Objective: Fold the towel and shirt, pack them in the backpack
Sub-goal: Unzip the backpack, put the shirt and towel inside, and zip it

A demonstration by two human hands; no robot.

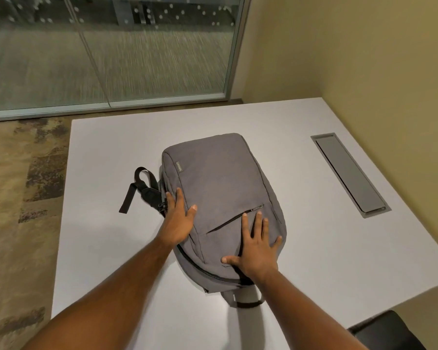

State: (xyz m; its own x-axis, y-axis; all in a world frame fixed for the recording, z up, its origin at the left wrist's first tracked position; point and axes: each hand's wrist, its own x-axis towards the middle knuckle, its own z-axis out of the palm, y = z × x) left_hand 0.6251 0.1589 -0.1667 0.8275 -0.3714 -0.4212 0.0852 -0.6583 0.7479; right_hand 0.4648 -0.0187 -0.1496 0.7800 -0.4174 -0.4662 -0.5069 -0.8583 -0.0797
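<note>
- Both hands are lying flat with fingers spread, gripping nothing: my right hand [256, 245] is pressing the backpack's [220, 178] near end, my left hand [178, 218] its left edge.
- It is lying zipped on the white counter [301, 248], straps [139, 188] trailing left.

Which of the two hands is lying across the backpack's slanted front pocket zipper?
The right hand: it lies flat with spread fingers on the backpack, its fingertips at the slanted zipper. The left hand presses the bag's left edge instead, near the black strap.
</note>
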